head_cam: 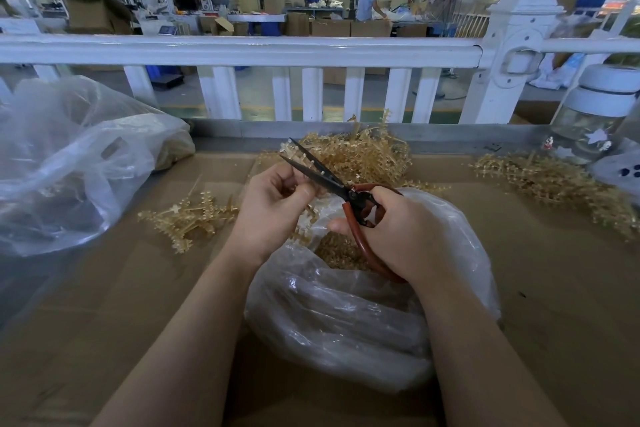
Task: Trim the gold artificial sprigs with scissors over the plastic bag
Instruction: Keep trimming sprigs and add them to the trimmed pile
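Note:
My left hand (273,208) pinches a gold sprig (304,218) above the open mouth of a clear plastic bag (346,315). My right hand (398,236) grips scissors (332,180) with red-brown handles; their black blades stand apart around the sprig's upper end by my left fingers. Gold trimmings (341,250) lie inside the bag. A heap of gold sprigs (363,156) sits behind my hands, a small pile of sprigs (190,218) to the left, and a spread of sprigs (561,184) at the right.
Brown cardboard (104,322) covers the table. A big clear bag (69,166) lies at the left. A glass jar with a white lid (595,114) stands at the far right. A white railing (242,48) runs behind the table, with a person working far beyond it.

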Available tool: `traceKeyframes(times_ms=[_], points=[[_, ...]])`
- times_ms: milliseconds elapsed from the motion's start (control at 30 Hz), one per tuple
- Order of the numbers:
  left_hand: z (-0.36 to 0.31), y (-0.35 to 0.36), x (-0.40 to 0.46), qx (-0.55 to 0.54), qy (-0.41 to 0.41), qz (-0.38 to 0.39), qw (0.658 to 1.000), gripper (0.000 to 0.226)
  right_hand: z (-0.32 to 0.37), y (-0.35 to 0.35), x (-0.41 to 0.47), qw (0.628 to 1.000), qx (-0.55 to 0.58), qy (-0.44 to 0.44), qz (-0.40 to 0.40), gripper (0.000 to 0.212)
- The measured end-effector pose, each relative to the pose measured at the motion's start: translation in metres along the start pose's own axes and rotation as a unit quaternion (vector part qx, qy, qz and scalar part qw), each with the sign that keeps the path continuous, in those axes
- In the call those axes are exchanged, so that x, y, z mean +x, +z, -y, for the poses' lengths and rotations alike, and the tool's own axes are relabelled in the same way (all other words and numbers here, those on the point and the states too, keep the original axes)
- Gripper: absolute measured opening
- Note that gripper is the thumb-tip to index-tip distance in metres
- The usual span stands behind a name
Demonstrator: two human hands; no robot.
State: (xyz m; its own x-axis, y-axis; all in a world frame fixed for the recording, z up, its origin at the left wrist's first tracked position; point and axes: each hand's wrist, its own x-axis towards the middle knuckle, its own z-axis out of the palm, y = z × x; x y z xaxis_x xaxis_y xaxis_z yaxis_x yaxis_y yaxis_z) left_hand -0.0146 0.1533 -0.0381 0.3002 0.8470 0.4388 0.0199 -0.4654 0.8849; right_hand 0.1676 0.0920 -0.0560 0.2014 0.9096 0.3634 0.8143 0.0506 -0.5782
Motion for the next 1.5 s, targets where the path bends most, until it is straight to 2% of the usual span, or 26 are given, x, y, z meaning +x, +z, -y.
traceKeyframes(times_ms=[367,600,733,833,1000,1067,1200,1500], points=[[0.0004,0.0016,0.0013,-0.012,0.02,0.01,1.0,0.011,0.0005,-0.0005,-0.0004,1.0,0.014,-0.003,0.001,0.058],[0.0014,0.0012,0.0022,-0.053,-0.006,-0.01,0.999,0.012,0.0019,-0.0037,-0.0004,1.0,0.001,0.011,0.018,0.061],[-0.0002,0.0006,0.0027,-0.064,0.005,-0.022,0.998,0.016,0.0025,-0.0067,-0.0013,1.0,-0.025,0.008,0.013,0.049],[-0.0001,-0.0008,0.003,-0.07,0.008,-0.011,0.997,0.019,0.0025,-0.0066,-0.0011,0.999,-0.009,0.019,0.028,0.058],[0.0025,-0.0017,0.0034,-0.061,0.011,-0.021,0.998,0.02,0.0035,-0.0051,-0.0011,1.0,-0.014,0.018,0.02,0.043],[0.0028,-0.0021,0.0034,-0.056,0.015,-0.023,0.998,0.02,0.0031,-0.0046,-0.0011,1.0,-0.015,0.015,0.018,0.044],[0.0025,-0.0017,0.0034,-0.038,0.017,-0.023,0.999,0.015,0.0013,-0.0033,-0.0011,0.999,-0.036,-0.002,0.003,0.067],[0.0032,0.0024,0.0022,-0.039,0.027,0.003,0.999,0.014,-0.0018,-0.0015,0.0007,1.0,-0.03,0.001,-0.004,0.062]])
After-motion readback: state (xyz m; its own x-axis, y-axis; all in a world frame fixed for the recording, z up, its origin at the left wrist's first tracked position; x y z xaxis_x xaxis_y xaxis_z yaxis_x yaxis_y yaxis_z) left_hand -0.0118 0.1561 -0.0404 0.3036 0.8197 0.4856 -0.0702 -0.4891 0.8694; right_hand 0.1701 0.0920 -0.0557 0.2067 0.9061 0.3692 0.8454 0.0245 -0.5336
